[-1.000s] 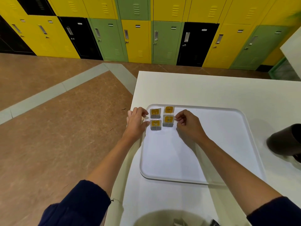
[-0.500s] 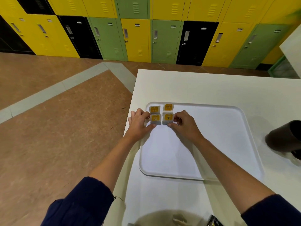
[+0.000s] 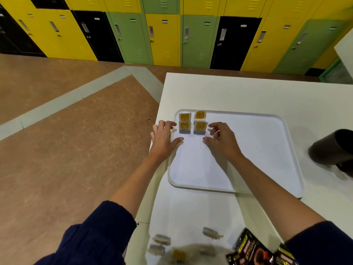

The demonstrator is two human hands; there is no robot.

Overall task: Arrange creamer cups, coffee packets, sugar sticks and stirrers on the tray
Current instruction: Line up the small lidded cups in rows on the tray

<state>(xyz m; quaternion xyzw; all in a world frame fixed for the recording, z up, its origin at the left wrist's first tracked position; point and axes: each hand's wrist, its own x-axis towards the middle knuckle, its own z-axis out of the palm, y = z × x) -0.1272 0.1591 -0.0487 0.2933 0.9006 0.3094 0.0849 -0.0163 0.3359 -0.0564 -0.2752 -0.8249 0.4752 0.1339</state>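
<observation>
You have let go of the near pair of yellow-topped cups (image 3: 200,127) and drawn both hands back, so the block of four sits squared in the tray's (image 3: 257,159) far left corner; that group looks done. Your left hand (image 3: 164,136) and right hand (image 3: 221,139) hover loosely spread and empty, just beside the near cups, one on each side.

We read no txt: yellow-label packets (image 3: 193,123) btwn our fingers (image 3: 171,124) and black packets (image 3: 250,249) are too blurred.
</observation>
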